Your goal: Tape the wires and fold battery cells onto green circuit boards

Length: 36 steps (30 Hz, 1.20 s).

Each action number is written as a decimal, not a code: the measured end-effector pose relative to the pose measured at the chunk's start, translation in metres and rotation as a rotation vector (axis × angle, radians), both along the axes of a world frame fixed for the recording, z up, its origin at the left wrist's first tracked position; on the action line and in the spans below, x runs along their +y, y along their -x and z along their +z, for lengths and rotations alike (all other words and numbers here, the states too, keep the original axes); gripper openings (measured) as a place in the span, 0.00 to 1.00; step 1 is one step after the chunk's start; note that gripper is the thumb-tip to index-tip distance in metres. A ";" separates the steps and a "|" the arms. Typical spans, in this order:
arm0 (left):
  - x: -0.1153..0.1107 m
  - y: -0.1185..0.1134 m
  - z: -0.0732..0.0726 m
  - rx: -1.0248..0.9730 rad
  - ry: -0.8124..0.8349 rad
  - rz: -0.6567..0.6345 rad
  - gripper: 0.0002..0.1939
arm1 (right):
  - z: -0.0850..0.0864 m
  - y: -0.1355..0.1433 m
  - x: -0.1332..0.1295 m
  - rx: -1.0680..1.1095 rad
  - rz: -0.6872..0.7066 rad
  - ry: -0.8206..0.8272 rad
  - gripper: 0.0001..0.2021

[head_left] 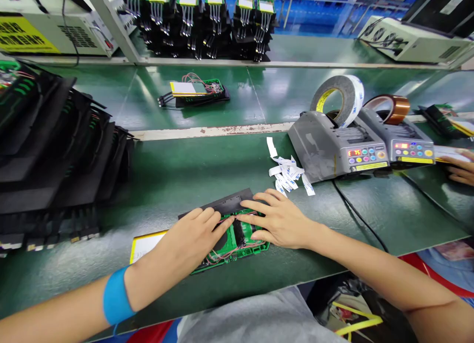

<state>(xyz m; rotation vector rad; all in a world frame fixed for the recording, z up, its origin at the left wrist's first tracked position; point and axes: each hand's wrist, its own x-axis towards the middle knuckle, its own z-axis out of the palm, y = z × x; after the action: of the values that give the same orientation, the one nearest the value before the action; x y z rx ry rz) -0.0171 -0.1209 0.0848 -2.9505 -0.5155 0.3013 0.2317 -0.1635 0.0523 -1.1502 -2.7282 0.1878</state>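
An opened green plastic electronics case (pixel 231 254) with thin pink wires and a dark strip across its middle lies before me. A black panel (pixel 229 203) sits along its far side. My left hand (pixel 192 237), with a blue wrist band (pixel 117 296), is curled over the case's left part, index finger stretched to the dark strip, thumb hidden. My right hand (pixel 279 222) spreads its fingers over the right part, its index tip almost meeting the left one. A flat white battery pack with yellow edges (pixel 142 247) shows partly behind my left wrist.
White tape pieces (pixel 289 174) lie beside a grey tape dispenser (pixel 333 145); a second dispenser (pixel 407 145) adjoins it. Black panel units (pixel 55 160) are stacked left. Another opened unit (pixel 200 91) lies farther back. A co-worker's hand (pixel 462 168) is at right. A cable (pixel 359 214) crosses the bench.
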 end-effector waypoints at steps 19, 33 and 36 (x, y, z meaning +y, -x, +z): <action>-0.021 0.048 0.000 -0.394 0.478 0.400 0.28 | 0.013 0.022 0.009 -0.074 0.059 -0.082 0.22; -0.030 0.130 -0.023 -0.301 0.511 0.748 0.39 | 0.010 0.025 0.014 0.297 0.076 0.014 0.14; -0.028 0.132 -0.018 -0.308 0.497 0.734 0.39 | 0.012 0.037 0.024 0.385 -0.002 0.135 0.13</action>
<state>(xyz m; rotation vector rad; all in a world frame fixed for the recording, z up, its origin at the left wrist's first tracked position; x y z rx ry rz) -0.1494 -0.1490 0.0665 -3.1376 -1.8032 0.0295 0.1943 -0.1394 0.0639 -1.0238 -2.4034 0.5403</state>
